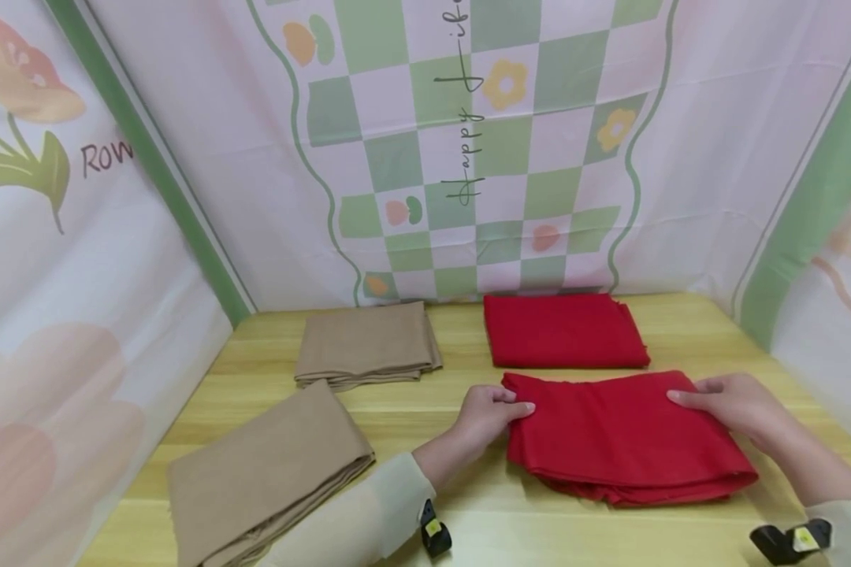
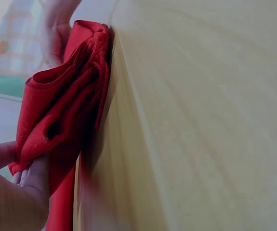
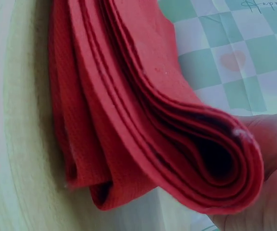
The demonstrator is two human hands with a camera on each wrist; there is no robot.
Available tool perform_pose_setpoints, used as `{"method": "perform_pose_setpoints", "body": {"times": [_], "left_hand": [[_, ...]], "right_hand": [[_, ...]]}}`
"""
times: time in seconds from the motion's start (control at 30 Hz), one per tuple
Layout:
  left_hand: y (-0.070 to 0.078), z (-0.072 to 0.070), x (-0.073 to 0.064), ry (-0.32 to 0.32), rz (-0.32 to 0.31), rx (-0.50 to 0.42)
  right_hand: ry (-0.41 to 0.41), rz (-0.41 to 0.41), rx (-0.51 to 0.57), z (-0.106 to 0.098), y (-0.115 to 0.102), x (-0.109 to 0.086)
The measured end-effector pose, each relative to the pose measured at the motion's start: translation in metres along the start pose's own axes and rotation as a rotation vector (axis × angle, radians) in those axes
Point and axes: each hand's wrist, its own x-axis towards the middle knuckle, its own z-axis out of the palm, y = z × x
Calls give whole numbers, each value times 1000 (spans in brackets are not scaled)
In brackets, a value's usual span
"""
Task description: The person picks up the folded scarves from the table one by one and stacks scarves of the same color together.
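Observation:
A folded red cloth (image 1: 624, 441) is held by its two far corners, its near edge low over the table. My left hand (image 1: 488, 417) pinches the left corner, thumb on top. At the right corner my right hand (image 1: 737, 405) grips the fabric, thumb over the upper face. In the left wrist view the red cloth (image 2: 56, 115) shows loose, bunched layers near the left hand (image 2: 18, 187). Several stacked layers curl into a rounded fold on the red cloth (image 3: 177, 144) in the right wrist view, beside the right hand (image 3: 258, 197).
A second folded red cloth (image 1: 563, 331) lies flat just behind. To the left are two folded tan cloths, one tan cloth (image 1: 365, 339) at the back and another tan cloth (image 1: 269, 472) nearer. The wooden table (image 1: 461, 504) meets a printed curtain (image 1: 440, 157) at the back.

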Motion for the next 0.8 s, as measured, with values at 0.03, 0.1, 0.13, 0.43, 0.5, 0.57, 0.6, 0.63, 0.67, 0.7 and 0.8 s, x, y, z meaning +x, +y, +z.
{"method": "perform_pose_setpoints", "body": {"times": [0.03,0.1,0.13,0.43,0.5,0.57,0.6,0.63,0.67,0.7,0.8], "left_hand": [[0,0,0,-2,-2,10],[-1,0,1,-12,-6,23],[-1,0,1,-16,-7,28],[-5,-1,5,-39,-33,14],[-6,-1,6,-46,-37,17],[-7,-2,6,-53,-41,15],[-7,-2,7,-58,-40,18],[-8,-2,7,-62,-40,21],[-9,-2,7,-65,-41,21],[-9,-2,8,-68,-42,20],[-11,-2,8,-73,-42,25]], "right_hand": [[1,0,-1,0,1,0],[2,-1,-1,1,4,0],[0,0,1,1,5,0],[-21,10,31,2,7,2],[-26,10,38,2,8,2],[-33,13,47,2,9,2],[-35,12,47,2,9,3],[-39,13,50,2,9,3],[-40,13,48,2,10,3],[-42,13,46,2,11,3],[-46,9,39,2,13,4]]}}
